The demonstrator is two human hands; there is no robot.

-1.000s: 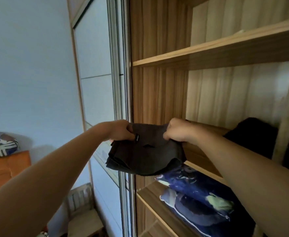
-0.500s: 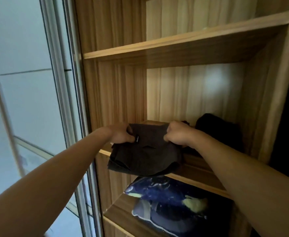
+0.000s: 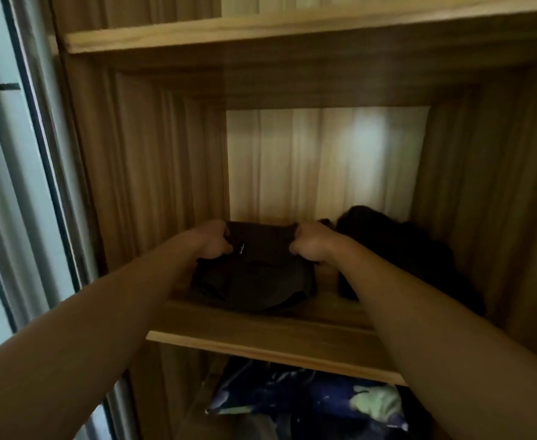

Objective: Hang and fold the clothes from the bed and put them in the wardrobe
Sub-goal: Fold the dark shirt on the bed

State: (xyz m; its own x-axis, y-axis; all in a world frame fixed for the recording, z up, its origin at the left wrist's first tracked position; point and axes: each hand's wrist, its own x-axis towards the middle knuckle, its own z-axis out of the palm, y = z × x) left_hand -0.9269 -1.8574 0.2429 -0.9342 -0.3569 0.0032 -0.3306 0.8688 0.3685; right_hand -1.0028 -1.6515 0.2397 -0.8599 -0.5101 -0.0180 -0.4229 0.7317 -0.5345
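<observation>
My left hand (image 3: pixel 213 239) and right hand (image 3: pixel 311 246) each pinch a top corner of the folded dark garment (image 3: pixel 254 277) so its folds hold. It rests on the wardrobe shelf (image 3: pixel 261 338), left of a dark pile (image 3: pixel 397 249), giving both stacks room.

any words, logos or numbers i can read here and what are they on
Small white mark on the dark folded garment, between the left hand and the right hand: too small and blurred to read.
No text shows on the wooden shelf or the blue patterned fabric below it.
</observation>
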